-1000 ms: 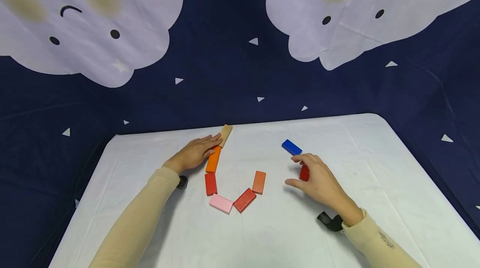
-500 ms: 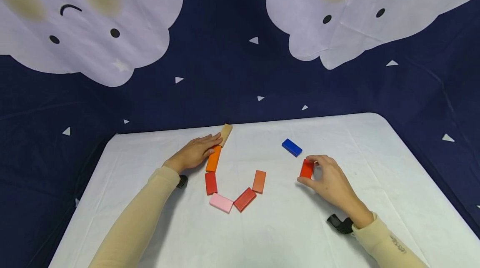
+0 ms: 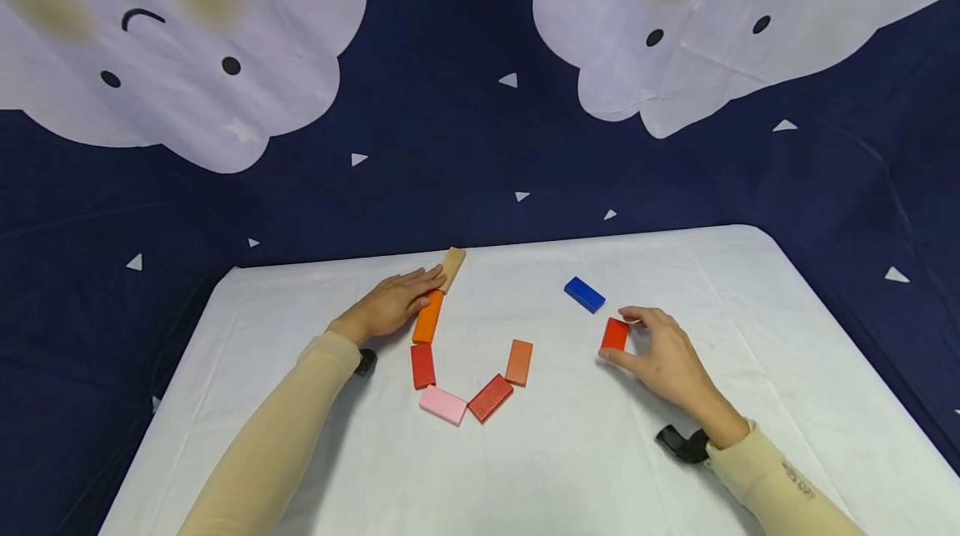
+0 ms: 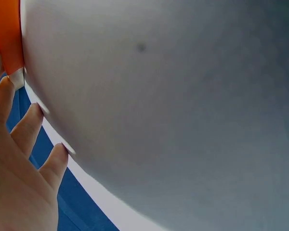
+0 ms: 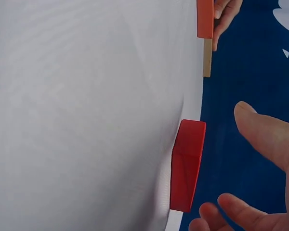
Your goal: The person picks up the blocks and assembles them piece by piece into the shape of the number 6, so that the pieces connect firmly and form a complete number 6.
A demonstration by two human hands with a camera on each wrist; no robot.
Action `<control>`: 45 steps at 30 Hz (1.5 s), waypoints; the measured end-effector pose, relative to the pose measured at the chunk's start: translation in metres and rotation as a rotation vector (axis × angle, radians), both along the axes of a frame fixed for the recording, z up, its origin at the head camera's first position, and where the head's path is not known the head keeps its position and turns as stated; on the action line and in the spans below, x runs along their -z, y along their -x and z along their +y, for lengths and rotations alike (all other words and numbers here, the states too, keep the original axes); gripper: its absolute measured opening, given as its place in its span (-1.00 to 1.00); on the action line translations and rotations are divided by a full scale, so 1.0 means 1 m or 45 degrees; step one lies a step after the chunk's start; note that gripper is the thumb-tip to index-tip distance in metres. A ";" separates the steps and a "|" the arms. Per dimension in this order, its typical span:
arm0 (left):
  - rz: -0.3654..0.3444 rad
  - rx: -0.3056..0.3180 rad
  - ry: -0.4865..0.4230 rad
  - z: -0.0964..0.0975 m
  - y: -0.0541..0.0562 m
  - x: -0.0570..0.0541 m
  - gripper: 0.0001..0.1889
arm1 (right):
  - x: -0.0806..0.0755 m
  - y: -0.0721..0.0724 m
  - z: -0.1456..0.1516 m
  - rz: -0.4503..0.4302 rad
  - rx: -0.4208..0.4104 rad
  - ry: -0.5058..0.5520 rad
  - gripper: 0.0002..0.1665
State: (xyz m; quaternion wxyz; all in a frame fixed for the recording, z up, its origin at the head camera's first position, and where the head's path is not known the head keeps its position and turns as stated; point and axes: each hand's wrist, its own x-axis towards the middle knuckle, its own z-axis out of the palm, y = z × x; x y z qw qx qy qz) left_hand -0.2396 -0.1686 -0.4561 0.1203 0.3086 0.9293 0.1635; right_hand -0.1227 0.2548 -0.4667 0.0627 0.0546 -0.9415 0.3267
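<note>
My right hand (image 3: pixel 663 365) spreads its thumb and fingers round a red block (image 3: pixel 615 334) at the table's right. In the right wrist view a gap shows between the thumb (image 5: pixel 260 134) and that red block (image 5: pixel 188 166), which lies on the cloth. A blue block (image 3: pixel 584 294) lies just beyond it. My left hand (image 3: pixel 386 303) rests with straight fingers over the joint of an orange block (image 3: pixel 427 318) and a natural wood block (image 3: pixel 452 269). Below these, a dark red block (image 3: pixel 423 366), a pink block (image 3: pixel 443 405), another red block (image 3: pixel 491 398) and a coral block (image 3: pixel 519 363) continue a curve.
A white cloth covers the table (image 3: pixel 540 469); its far edge runs just behind the wood block. Behind hangs a dark blue curtain (image 3: pixel 450 102) with white clouds. A black wrist camera (image 3: pixel 682 444) sits below my right wrist.
My right hand has shifted right and opened its grasp about the red block, which shows more fully and sits slightly farther from me. My left hand stays in place.
</note>
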 end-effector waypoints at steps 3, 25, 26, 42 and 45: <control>-0.001 -0.004 0.011 0.000 0.000 0.000 -0.44 | 0.000 0.002 0.001 -0.037 0.012 -0.012 -0.11; -0.031 -0.021 0.029 -0.001 0.001 0.001 -0.44 | 0.000 0.007 -0.004 -0.175 0.020 -0.140 -0.14; -0.033 -0.020 0.028 -0.001 0.001 0.001 -0.44 | 0.000 0.007 -0.004 -0.173 0.019 -0.142 -0.15; -0.002 0.015 0.012 -0.002 0.000 0.002 -0.44 | -0.006 0.005 -0.006 -0.162 0.024 -0.162 -0.17; 0.026 0.024 0.011 -0.003 0.001 0.003 -0.45 | -0.009 0.006 -0.005 -0.154 0.017 -0.136 -0.16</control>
